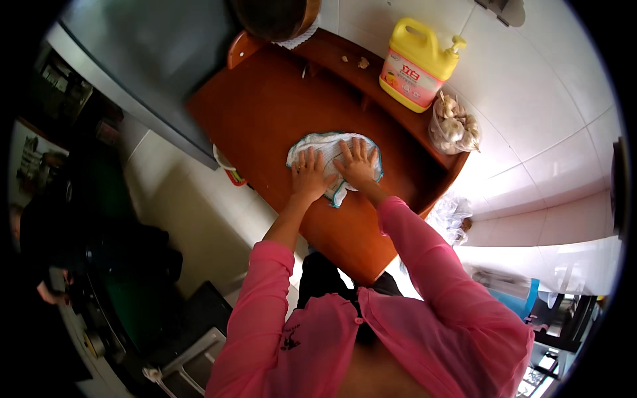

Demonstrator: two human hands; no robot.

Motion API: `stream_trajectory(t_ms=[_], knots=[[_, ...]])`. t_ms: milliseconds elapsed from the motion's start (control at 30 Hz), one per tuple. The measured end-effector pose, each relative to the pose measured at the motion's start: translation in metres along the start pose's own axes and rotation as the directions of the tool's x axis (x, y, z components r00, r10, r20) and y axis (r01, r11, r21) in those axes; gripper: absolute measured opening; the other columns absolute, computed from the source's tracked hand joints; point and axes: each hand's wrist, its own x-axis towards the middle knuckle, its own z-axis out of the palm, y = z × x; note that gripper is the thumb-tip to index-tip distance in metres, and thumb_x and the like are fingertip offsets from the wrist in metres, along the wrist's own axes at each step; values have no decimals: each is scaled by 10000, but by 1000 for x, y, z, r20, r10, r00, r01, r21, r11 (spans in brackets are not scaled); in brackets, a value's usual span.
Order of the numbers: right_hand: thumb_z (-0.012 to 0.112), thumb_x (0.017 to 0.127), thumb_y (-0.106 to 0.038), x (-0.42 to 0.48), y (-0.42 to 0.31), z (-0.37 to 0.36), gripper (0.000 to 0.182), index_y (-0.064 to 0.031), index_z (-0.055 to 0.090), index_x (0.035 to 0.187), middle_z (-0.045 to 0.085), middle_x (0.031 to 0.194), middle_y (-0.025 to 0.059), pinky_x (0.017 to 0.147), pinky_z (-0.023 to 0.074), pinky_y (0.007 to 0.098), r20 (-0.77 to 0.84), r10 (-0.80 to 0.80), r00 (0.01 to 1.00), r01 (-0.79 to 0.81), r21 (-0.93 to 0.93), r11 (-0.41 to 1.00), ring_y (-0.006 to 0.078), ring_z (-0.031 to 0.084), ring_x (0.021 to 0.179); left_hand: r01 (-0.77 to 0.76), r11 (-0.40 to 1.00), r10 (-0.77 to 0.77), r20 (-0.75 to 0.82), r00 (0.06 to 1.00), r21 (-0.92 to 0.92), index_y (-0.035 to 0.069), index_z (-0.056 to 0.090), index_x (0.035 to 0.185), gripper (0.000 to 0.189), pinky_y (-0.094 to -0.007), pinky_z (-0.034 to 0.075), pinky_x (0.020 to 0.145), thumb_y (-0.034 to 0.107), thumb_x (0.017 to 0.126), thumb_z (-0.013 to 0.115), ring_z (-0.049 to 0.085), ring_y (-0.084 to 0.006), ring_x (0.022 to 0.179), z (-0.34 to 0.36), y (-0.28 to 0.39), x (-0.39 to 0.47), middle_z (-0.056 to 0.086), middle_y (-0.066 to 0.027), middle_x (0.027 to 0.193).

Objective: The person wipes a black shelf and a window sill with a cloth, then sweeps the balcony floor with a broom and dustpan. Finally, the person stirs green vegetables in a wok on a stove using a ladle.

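Note:
A white cloth with a teal edge (326,144) lies spread on a reddish-brown wooden desk (254,114). My left hand (311,176) rests flat on its left part, fingers apart, with a ring on one finger. Flat on the right part of the cloth is my right hand (357,166), its fingers spread too. The two thumbs point towards each other. Neither hand grips the cloth. What lies under the palms is hidden.
Along the desk's back runs a raised shelf (343,74) with a yellow detergent jug (415,67), a plastic tub of garlic bulbs (454,127) and a dark round pot (276,17). A grey cabinet-like surface (154,54) borders the left. Another person (54,288) is at the far left.

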Motion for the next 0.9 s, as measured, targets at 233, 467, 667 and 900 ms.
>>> stream_trajectory(t_ms=[233,467,667,900], knots=[[445,883,-372,-8,-8,14,505,-146,402,1333,273,1428,175,1032,97,627,-123,-63,990,62,-12,998,366,184,1344,-181,980,194,-195,961,83,-10,244,1383,686,-541,184,1056,396,889,490,150,-418,1333,20,-23,-14,163,-241,1445],[566,828,-355,-108,-39,-2,623,-80,366,1350,268,1408,238,1023,116,631,-69,-176,982,180,48,983,411,206,1324,-102,994,107,-204,973,33,-36,314,1339,752,-562,205,1031,449,821,561,181,-432,1321,13,-22,-114,204,-303,1407],[555,817,-443,-73,-85,12,695,-88,333,1371,310,1368,267,985,77,681,-55,-150,987,155,103,983,453,234,1289,33,998,-43,-182,982,-57,-85,325,1317,854,-578,149,1040,513,771,596,174,-410,1331,-4,-79,-84,183,-312,1413],[548,824,-455,69,-175,44,694,-133,309,1391,295,1372,257,986,82,680,-71,-185,980,193,114,975,438,224,1296,111,994,-108,-168,980,4,-55,253,1368,893,-578,103,1053,566,793,540,128,-403,1351,-42,-222,30,167,-315,1420]])
